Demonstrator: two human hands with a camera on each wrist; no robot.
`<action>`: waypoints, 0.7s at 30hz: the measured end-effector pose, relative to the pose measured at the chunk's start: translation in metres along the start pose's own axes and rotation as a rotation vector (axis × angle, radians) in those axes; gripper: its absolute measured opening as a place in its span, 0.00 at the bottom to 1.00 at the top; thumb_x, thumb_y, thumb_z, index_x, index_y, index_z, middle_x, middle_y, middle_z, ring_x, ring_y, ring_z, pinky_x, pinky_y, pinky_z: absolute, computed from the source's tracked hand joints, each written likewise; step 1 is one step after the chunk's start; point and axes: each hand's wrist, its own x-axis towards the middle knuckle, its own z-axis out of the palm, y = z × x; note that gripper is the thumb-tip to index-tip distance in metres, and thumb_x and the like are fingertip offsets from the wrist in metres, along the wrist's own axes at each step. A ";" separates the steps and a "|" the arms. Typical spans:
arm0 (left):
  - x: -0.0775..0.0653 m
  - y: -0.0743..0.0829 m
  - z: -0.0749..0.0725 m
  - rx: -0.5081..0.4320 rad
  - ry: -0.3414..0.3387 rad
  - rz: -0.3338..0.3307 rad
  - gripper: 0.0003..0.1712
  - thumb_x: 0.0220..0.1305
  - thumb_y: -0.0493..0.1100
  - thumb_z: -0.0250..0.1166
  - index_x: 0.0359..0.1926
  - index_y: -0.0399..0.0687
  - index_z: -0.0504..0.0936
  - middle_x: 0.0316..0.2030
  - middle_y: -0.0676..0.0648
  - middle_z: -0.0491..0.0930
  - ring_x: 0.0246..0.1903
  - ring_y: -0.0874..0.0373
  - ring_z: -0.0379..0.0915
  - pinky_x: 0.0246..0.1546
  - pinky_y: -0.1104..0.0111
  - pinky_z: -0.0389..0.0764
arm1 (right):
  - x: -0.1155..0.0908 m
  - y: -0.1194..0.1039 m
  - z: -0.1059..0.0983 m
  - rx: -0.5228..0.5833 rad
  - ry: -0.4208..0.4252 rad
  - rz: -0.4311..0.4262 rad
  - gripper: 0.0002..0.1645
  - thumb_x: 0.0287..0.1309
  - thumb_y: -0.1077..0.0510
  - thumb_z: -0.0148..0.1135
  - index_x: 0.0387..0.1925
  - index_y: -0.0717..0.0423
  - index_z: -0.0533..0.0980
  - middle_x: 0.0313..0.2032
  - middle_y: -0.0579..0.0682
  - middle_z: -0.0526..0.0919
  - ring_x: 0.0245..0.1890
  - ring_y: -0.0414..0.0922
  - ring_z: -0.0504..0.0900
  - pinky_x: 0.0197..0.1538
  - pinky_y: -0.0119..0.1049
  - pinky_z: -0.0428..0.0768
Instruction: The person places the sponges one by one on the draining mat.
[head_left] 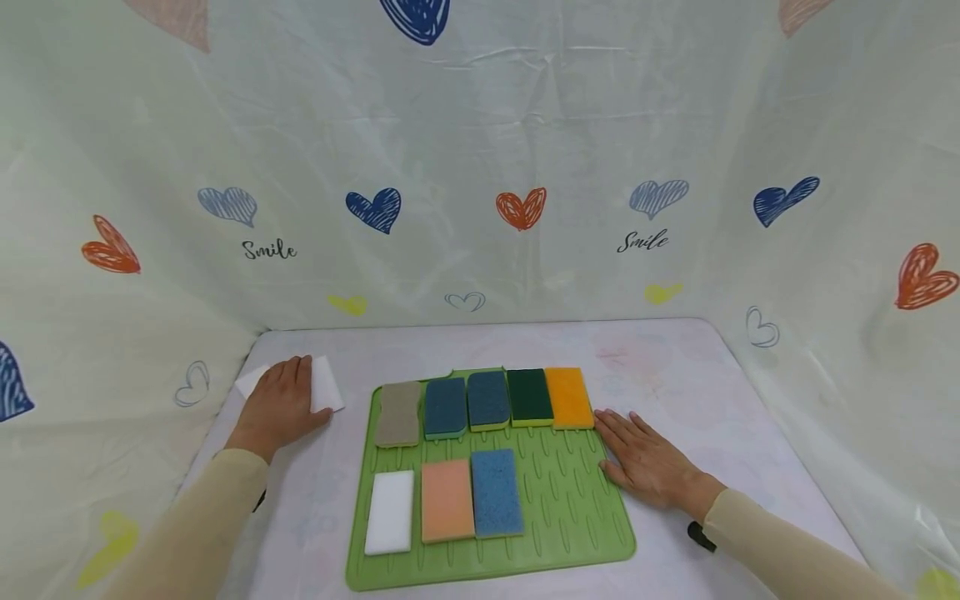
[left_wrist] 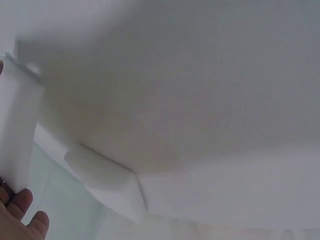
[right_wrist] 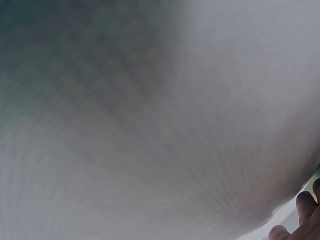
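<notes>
My left hand (head_left: 279,408) is at the table's left side, holding a white sponge (head_left: 326,385) between thumb and fingers. In the left wrist view that white sponge (left_wrist: 19,120) is spanned by the fingers at the left edge. Another white sponge (head_left: 252,381) lies on the table, partly hidden under the hand; it shows as a white block (left_wrist: 107,177) in the left wrist view. My right hand (head_left: 651,462) lies with straight, spread fingers over the right edge of the green mat (head_left: 573,500). Its fingertips are right beside the orange sponge (head_left: 570,398).
On the mat's back row lie a grey sponge (head_left: 398,414), two dark blue sponges (head_left: 446,408) and a dark green sponge (head_left: 530,397). The front row has a white sponge (head_left: 390,512), a peach sponge (head_left: 447,500) and a blue sponge (head_left: 497,493). A heart-printed curtain (head_left: 450,258) surrounds the table.
</notes>
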 end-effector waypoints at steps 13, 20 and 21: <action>0.002 0.000 0.003 0.086 0.128 0.028 0.62 0.45 0.54 0.84 0.66 0.15 0.61 0.57 0.20 0.71 0.58 0.26 0.70 0.64 0.38 0.73 | 0.000 0.000 0.002 -0.002 0.032 -0.008 0.42 0.81 0.39 0.49 0.81 0.62 0.60 0.81 0.57 0.61 0.81 0.55 0.62 0.80 0.59 0.61; 0.011 0.004 -0.006 0.087 0.187 0.045 0.62 0.43 0.54 0.84 0.65 0.15 0.62 0.56 0.20 0.71 0.57 0.27 0.69 0.63 0.38 0.73 | -0.001 0.001 0.001 0.009 0.004 0.004 0.42 0.81 0.39 0.47 0.82 0.62 0.58 0.82 0.57 0.59 0.82 0.55 0.59 0.81 0.58 0.57; 0.013 0.006 -0.007 0.087 0.193 0.050 0.62 0.44 0.54 0.84 0.65 0.15 0.62 0.56 0.20 0.71 0.56 0.27 0.69 0.63 0.38 0.73 | -0.001 0.000 0.001 0.011 0.004 0.005 0.42 0.81 0.39 0.47 0.82 0.62 0.58 0.82 0.57 0.59 0.82 0.55 0.59 0.81 0.58 0.57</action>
